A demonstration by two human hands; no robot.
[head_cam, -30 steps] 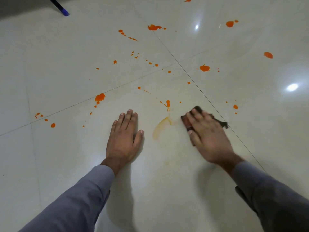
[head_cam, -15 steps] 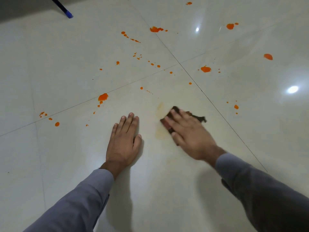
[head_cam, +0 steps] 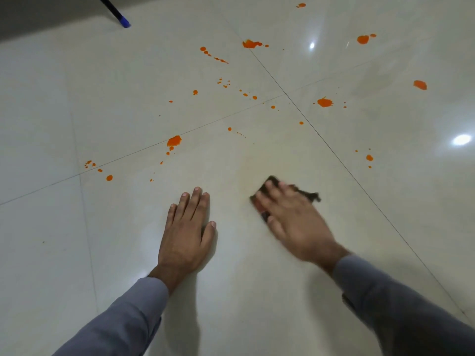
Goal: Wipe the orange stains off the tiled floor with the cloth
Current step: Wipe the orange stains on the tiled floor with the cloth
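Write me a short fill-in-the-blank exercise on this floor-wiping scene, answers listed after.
1. The right hand presses a dark ____ against the tiled floor.
2. The left hand lies ____ on the floor, holding nothing.
3. The stains left on the tiles are ____ in colour.
4. The stick at the top left has a ____ tip.

Missing words: cloth; flat; orange; blue
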